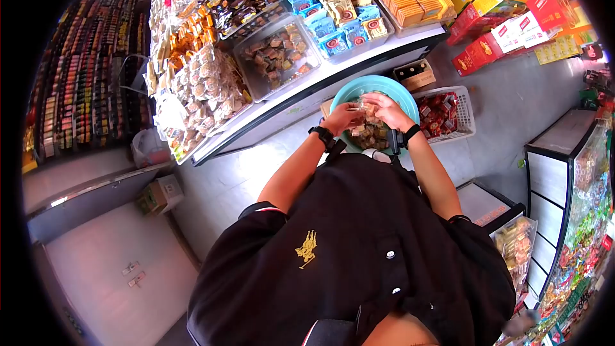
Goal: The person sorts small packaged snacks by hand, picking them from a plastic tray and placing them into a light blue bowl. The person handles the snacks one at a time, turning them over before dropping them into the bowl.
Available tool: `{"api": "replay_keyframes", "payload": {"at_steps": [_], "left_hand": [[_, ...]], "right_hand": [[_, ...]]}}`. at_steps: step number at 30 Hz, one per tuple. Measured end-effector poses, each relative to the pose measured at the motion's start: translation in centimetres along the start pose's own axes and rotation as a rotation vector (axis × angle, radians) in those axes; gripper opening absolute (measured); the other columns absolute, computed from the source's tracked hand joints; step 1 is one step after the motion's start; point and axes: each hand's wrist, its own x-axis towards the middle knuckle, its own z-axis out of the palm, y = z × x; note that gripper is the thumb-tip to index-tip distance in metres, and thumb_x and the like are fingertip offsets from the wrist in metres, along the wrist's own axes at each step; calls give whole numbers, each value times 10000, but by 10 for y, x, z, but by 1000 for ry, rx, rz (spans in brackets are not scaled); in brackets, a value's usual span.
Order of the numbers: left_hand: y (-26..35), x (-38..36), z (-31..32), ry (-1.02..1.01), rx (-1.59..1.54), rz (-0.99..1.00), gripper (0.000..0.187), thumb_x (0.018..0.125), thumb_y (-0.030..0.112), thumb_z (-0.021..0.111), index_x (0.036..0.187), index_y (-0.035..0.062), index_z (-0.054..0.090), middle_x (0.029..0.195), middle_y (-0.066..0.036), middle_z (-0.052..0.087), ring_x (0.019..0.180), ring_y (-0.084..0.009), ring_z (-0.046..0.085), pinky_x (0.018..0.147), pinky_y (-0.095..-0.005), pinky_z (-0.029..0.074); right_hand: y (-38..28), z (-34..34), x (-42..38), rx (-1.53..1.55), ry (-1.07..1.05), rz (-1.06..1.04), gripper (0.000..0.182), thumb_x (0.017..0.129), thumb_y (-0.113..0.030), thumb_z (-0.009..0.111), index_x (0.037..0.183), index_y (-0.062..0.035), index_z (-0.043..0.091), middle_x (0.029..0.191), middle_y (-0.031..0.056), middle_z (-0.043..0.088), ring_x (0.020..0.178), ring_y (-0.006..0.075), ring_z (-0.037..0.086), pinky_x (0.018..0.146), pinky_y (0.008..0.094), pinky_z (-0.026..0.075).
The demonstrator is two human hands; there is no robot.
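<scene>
Both hands are inside the rim of a turquoise basin (pixel 410 95) on the floor, which holds several small snacks in clear wrappers (pixel 368 136). My left hand (pixel 344 119) is closed, with its fingers bent at a clear-wrapped snack (pixel 368 109). From the other side my right hand (pixel 388 113) reaches over the same snack, its fingers curved around it. The fingertips partly hide the snack. A dark watch is on my left wrist, and a black band with a small dark device is on my right.
A white basket (pixel 466 112) of red packets stands right of the basin, with a small cardboard box (pixel 418 79) behind it. Ahead is a display counter (pixel 307 86) bearing a metal tray (pixel 246 51) and piled snacks. Shelving (pixel 549 176) stands at right, a carton (pixel 154 197) at left.
</scene>
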Motion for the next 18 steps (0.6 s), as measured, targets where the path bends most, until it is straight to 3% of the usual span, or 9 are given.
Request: {"api": "replay_keyframes", "payload": {"at_steps": [1, 3, 5, 7, 9, 12, 13, 16, 18], "left_hand": [[-1, 2, -2, 2, -13, 33, 272, 923, 204, 670, 1134, 65, 567, 998, -42, 639, 866, -156, 657, 802, -296, 562], [0, 1, -3, 6, -37, 96, 262, 926, 218, 670, 1129, 92, 564, 981, -29, 630, 864, -153, 656, 801, -302, 563], [5, -4, 3, 47, -16, 122, 270, 929, 245, 665, 1142, 120, 554, 964, -14, 621, 868, -154, 655, 809, -315, 560], [6, -5, 7, 35, -9, 143, 269, 932, 273, 661, 1140, 139, 554, 958, -2, 611, 870, -155, 651, 803, -319, 554], [8, -1, 7, -30, -15, 159, 260, 935, 302, 657, 1123, 150, 563, 962, 9, 602, 872, -156, 645, 785, -314, 545], [10, -2, 15, 83, 8, 34, 229, 935, 324, 655, 1054, 137, 594, 934, 19, 596, 874, -152, 629, 762, -306, 523], [9, -3, 15, 96, 121, 123, 224, 937, 323, 653, 1041, 132, 600, 927, 20, 596, 873, -148, 624, 758, -305, 518], [5, -3, 15, 124, 360, 312, 220, 940, 322, 648, 1017, 118, 615, 925, 20, 604, 878, -138, 614, 756, -307, 505], [6, -3, 17, 134, 330, 288, 226, 942, 322, 644, 1022, 112, 619, 949, 14, 620, 886, -131, 614, 764, -308, 505]], "right_hand": [[0, -1, 0, -35, 2, -16, 690, 721, 183, 428, 1389, 7, 428, 1383, 104, 494, 1281, 195, 489, 969, 282, 446], [-3, -5, -3, -115, -27, 23, 675, 705, 190, 445, 1354, 5, 478, 1315, 90, 546, 1177, 163, 547, 783, 226, 487], [-3, -7, -5, -170, -47, 34, 624, 740, 162, 476, 1342, -5, 498, 1272, 76, 577, 1146, 156, 573, 772, 223, 498], [-6, -3, -10, -200, -59, 18, 540, 825, 99, 521, 1351, -22, 486, 1252, 63, 586, 1189, 175, 566, 935, 273, 479], [-11, 4, -15, -53, 40, 94, 430, 915, -43, 555, 1341, -35, 494, 1224, 53, 595, 1123, 168, 602, 892, 280, 508], [-28, 13, -27, 44, 128, 183, 371, 991, -238, 550, 1309, -50, 512, 1186, 37, 603, 1041, 156, 640, 830, 295, 541], [-32, 16, -30, 56, 147, 210, 380, 1006, -300, 539, 1296, -54, 520, 1175, 33, 604, 1018, 152, 649, 811, 300, 550], [-28, 13, -32, 85, 215, 235, 354, 1000, -314, 551, 1249, -62, 546, 1151, 29, 608, 1012, 150, 647, 786, 296, 548], [-22, 8, -32, 10, 245, 202, 340, 993, -312, 565, 1226, -64, 564, 1139, 24, 612, 979, 136, 645, 770, 287, 544]]}}
